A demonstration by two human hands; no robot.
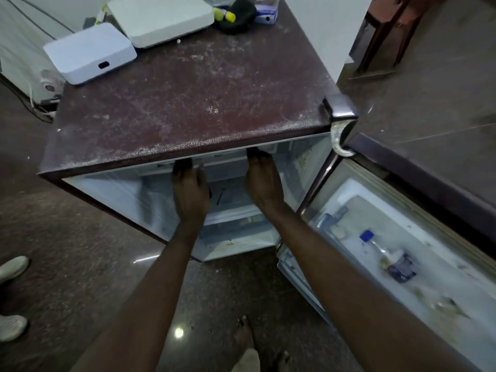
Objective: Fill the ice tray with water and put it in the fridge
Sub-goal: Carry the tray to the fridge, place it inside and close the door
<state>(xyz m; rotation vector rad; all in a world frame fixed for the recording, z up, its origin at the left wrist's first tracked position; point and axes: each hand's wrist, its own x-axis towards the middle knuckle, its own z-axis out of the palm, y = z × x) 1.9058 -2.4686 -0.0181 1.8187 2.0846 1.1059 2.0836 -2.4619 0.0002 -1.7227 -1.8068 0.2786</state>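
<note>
The maroon fridge stands below me with its door swung open to the right. Both my arms reach into the top of the white compartment. My left hand and my right hand are side by side just under the fridge's top edge, and that edge hides the fingertips. A pale white ice tray spans between the two hands, and each hand holds one end of it. Most of the tray is hidden, so I cannot see whether there is water in it.
White boxes and a dark pouch lie on the dusty fridge top. The door shelf holds a blue-capped bottle and a blue pack. Another person's pale shoes are at the left, and my bare feet stand on the dark floor.
</note>
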